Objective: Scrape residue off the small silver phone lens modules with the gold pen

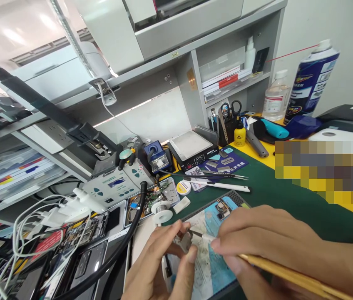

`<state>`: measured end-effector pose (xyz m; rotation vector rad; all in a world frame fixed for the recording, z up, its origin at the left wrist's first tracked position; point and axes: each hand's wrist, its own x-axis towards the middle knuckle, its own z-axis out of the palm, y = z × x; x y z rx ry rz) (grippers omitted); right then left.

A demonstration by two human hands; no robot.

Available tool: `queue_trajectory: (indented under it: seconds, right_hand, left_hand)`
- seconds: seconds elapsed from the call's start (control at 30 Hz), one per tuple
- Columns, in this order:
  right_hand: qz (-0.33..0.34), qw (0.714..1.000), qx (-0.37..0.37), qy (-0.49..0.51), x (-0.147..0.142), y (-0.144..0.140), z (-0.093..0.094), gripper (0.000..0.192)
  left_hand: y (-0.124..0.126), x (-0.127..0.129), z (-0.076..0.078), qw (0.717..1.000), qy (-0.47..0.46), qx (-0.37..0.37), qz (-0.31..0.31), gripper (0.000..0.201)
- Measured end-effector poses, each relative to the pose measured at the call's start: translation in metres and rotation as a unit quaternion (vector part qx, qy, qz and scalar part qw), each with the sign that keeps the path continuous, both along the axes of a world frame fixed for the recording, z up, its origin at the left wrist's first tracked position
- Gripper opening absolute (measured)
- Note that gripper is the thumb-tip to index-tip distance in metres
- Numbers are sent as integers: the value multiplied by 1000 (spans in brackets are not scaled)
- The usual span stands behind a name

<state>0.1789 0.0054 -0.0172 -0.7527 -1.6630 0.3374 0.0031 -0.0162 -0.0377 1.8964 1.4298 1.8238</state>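
Observation:
My left hand point(160, 262) pinches a small grey metal part point(185, 241) between thumb and fingertips, above a worn blue and white work mat point(218, 266). My right hand point(257, 241) grips what looks like a thin brush point(284, 273), with a yellow wooden handle and a pale section before its dark tip. The tip is at the edge of the part; I cannot tell whether they touch. Just beyond my right fingers, a small phone component point(222, 209) rests on the mat. The part is too small and too covered by fingers to make out its kind.
Tweezers point(226, 175) and a white-handled tool point(217, 184) lie beyond the mat. A solder spool point(162, 212) stands left, near a tray of circuit boards point(167, 189). A black hose point(139, 216) curves past phones. A hot plate point(192, 148) and spray can point(312, 81) stand behind.

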Motion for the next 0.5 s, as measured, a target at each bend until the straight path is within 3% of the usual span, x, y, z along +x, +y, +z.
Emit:
queue_trajectory:
  seconds: [0.2, 0.27, 0.4, 0.5]
  right_hand:
    - [49, 998, 4, -38, 7, 14, 10, 29]
    - [90, 994, 7, -65, 11, 19, 13, 27]
    - [78, 994, 5, -79, 19, 25, 20, 24]
    - [127, 987, 19, -94, 22, 29, 26, 24]
  left_hand:
    - [1, -6, 2, 998, 8, -59, -33, 34]
    - [2, -7, 2, 998, 19, -53, -37, 34]
    - [4, -5, 1, 998, 49, -27, -39, 34]
    - [3, -5, 2, 997, 60, -35, -44, 34]
